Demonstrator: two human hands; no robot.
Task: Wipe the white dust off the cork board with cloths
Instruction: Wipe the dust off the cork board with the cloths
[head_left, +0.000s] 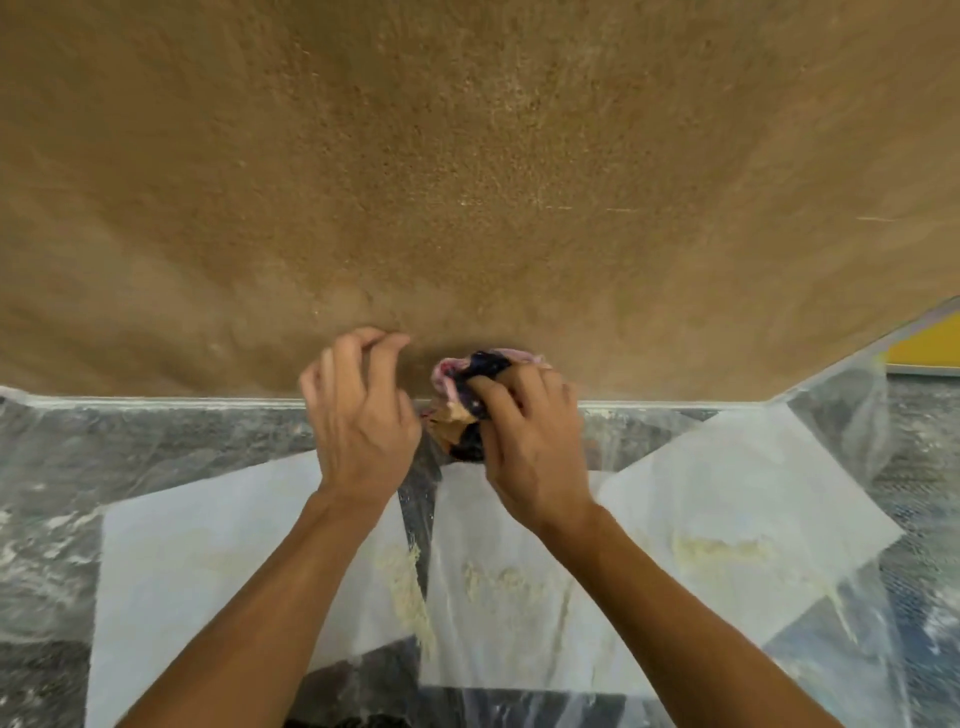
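Note:
A large brown cork board (467, 182) fills the upper part of the view, with faint white specks near its middle and right. At its lower edge my right hand (530, 441) grips a bunched cloth (478, 379), dark blue with pink, held against the board. Just to the left, my left hand (358, 410) hovers with its fingers loosely curled and holds nothing; its fingertips are at the board's surface.
The board's pale bottom frame (156, 401) runs across the view. Below it, white paper sheets (223, 561) with heaps of yellowish dust lie on clear plastic sheeting (78, 467). A yellow panel (930, 345) shows at the right edge.

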